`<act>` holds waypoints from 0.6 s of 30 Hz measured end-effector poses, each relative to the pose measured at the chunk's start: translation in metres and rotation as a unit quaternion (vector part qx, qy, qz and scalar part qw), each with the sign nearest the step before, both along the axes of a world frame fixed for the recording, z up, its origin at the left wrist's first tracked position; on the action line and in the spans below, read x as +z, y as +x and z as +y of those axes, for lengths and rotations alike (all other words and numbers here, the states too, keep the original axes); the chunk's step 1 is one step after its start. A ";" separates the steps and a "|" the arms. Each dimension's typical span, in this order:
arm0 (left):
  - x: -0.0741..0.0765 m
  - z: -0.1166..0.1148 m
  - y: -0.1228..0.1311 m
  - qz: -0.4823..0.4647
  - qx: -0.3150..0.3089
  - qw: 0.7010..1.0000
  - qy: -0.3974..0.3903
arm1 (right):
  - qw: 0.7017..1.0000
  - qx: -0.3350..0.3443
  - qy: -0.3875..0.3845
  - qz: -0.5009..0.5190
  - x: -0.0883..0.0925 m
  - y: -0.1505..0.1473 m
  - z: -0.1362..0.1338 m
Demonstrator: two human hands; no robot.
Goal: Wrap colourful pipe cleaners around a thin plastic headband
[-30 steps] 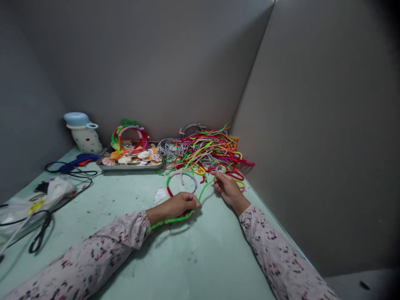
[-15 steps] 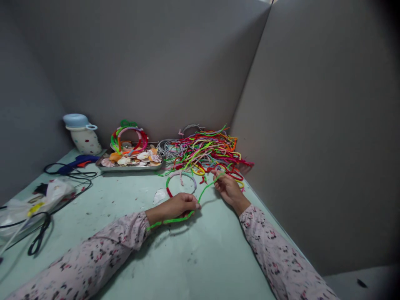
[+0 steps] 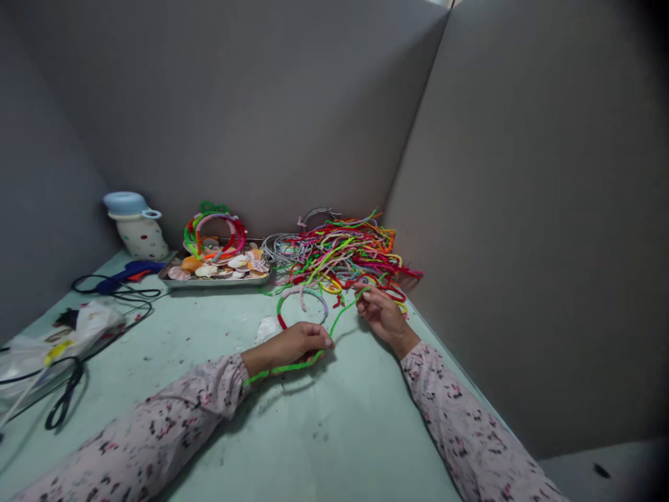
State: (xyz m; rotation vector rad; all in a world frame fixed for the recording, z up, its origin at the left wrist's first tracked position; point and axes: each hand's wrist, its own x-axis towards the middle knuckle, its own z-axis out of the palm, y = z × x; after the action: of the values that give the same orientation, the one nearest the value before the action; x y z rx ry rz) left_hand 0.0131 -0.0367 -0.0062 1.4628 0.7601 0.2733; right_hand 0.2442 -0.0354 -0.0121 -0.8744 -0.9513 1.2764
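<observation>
My left hand [image 3: 293, 344] rests on the pale green table [image 3: 339, 432], fingers closed on a bright green pipe cleaner [image 3: 306, 364] that curves under the hand and runs up to the right. My right hand [image 3: 382, 314] pinches the far end of that green pipe cleaner at the near edge of a big pile of coloured pipe cleaners [image 3: 348, 254]. Just beyond my left hand lies a hoop wrapped in pink, lilac and red [image 3: 302, 297]. A white shell [image 3: 267, 326] lies beside it.
A metal tray [image 3: 217, 279] of shells with several wrapped hoops [image 3: 215, 230] stands at the back. A blue-lidded spotted jug [image 3: 136, 226], a blue glue gun [image 3: 129, 272] with black cord, a plastic bag [image 3: 57, 341] and scissors [image 3: 61, 401] are on the left. Grey panels wall in the table.
My right hand has drawn slightly back toward me from the pile with the green pipe cleaner's end. My left hand has stayed in place.
</observation>
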 end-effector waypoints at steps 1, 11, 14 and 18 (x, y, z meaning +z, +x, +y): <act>-0.001 0.000 0.000 0.001 0.001 1.000 0.000 | 1.000 -0.004 -0.002 -0.007 0.000 0.000 0.000; -0.001 0.001 -0.001 -0.004 -0.003 1.000 -0.005 | 0.999 -0.031 0.005 0.027 -0.009 0.002 0.005; 0.000 0.000 0.000 -0.004 -0.005 1.000 -0.006 | 0.999 -0.041 0.006 0.024 -0.009 0.002 0.006; -0.002 0.001 0.000 -0.011 -0.006 1.000 -0.011 | 0.999 -0.053 0.000 0.008 -0.007 0.001 0.005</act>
State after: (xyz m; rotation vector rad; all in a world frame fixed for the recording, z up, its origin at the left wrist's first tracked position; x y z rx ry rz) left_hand 0.0134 -0.0354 -0.0083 1.4416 0.7345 0.2702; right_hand 0.2448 -0.0305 -0.0192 -0.9017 -0.8808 1.1920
